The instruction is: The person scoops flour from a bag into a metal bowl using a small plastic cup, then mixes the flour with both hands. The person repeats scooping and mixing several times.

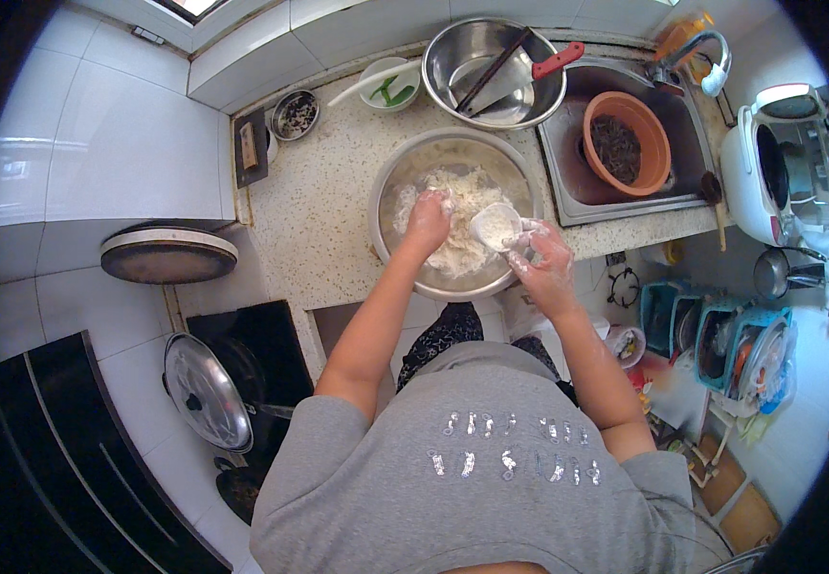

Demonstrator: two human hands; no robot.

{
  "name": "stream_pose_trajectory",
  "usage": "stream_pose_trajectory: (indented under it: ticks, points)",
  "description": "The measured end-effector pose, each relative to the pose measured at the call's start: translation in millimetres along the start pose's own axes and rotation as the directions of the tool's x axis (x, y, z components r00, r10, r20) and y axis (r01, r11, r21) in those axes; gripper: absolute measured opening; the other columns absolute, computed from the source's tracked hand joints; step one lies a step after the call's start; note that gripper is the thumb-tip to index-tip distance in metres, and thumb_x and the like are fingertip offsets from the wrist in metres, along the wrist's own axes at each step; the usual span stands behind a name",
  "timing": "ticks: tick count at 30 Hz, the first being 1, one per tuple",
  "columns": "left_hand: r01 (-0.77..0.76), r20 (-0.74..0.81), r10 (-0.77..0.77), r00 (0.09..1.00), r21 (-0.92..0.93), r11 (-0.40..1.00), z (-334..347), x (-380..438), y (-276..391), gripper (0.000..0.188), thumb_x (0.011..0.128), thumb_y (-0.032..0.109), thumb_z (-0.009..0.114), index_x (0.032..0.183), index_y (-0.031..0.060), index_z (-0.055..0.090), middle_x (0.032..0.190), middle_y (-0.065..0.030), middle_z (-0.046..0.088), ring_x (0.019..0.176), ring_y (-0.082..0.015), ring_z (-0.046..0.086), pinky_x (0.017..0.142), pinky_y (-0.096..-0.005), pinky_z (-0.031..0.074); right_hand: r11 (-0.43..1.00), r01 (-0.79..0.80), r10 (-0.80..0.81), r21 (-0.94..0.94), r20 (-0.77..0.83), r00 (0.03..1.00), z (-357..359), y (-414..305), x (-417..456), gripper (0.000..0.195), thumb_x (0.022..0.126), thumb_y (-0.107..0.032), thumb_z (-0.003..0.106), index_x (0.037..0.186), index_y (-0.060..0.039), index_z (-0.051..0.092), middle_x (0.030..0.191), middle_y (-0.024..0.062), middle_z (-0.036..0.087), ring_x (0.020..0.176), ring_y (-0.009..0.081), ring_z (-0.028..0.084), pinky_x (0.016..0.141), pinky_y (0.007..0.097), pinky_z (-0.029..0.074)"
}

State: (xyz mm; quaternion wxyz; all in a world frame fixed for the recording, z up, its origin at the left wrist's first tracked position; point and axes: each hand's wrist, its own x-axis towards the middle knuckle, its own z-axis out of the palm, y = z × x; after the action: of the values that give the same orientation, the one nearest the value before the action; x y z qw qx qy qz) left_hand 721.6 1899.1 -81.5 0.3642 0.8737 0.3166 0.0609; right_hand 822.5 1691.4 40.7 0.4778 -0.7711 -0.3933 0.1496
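Note:
Before me a wide stainless steel bowl [533,172] stands at the counter's front edge, with a heap of crumbly flour [457,244] in it. My left hand [428,222] is in the bowl at the heap's left side, its fingers curled and dusted white. Whether those fingers hold any flour cannot be seen. My right hand [545,262], also floury, grips a small white cup [497,222] by its right side, above the bowl's right part. The cup is tilted and has flour inside.
Behind stands a second steel bowl [443,54], holding a red-handled cleaver [507,90]. A white bowl [367,75] with green pieces and a small steel dish [295,115] sit back left. To the right, an orange basin [662,154] is in the sink [687,122]; a wooden-handled brush [720,222] lies beside it.

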Motion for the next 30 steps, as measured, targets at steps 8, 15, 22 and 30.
stream_pose_trajectory:
  ticks: [8,15,22,30]
  points:
    - [0.163,-0.052,-0.161,0.985,0.03,0.986,-10.3,2.6,10.4,0.03,0.079,-0.001,0.054,0.107,-0.0008,0.065,0.094,-0.0286,0.066,0.091,-0.0435,0.064,0.084,-0.0485,0.051,1.0,-0.009,0.009,-0.013,-0.009,1.0,1.0,0.4,-0.4,0.022,0.073,-0.007,0.075,0.094,-0.0046,0.073,0.104,0.0152,0.069,0.105,0.0337,0.062,0.089,0.0405,0.051]
    - [0.188,-0.041,-0.19,0.981,-0.057,0.981,-5.1,0.5,-2.4,0.042,0.076,-0.002,0.057,0.116,0.0065,0.066,0.103,-0.031,0.064,0.097,-0.0429,0.063,0.084,-0.0489,0.05,0.993,0.049,-0.048,-0.103,0.015,0.999,6.2,15.9,-7.7,0.022,0.071,-0.009,0.077,0.092,-0.0061,0.073,0.104,0.0156,0.069,0.106,0.0347,0.061,0.09,0.042,0.051]
    - [0.031,-0.162,-0.008,0.987,0.142,0.989,3.1,2.0,-10.1,0.032,0.077,0.003,0.067,0.109,0.008,0.067,0.088,-0.024,0.066,0.085,-0.0388,0.065,0.081,-0.046,0.051,0.982,0.111,-0.106,-0.15,0.041,0.994,10.2,15.8,-12.7,0.024,0.068,-0.008,0.076,0.092,-0.0048,0.071,0.103,0.0171,0.067,0.103,0.0367,0.062,0.089,0.0438,0.051]
    - [0.087,-0.173,-0.092,0.981,-0.038,0.995,-3.9,3.9,-9.1,0.027,0.077,-0.004,0.062,0.101,0.0065,0.07,0.095,-0.0218,0.069,0.09,-0.0385,0.066,0.08,-0.0443,0.052,0.997,0.058,-0.056,-0.06,0.033,0.998,7.8,9.7,-11.6,0.024,0.067,-0.008,0.077,0.09,-0.0043,0.07,0.102,0.017,0.067,0.101,0.0371,0.062,0.088,0.0441,0.051]
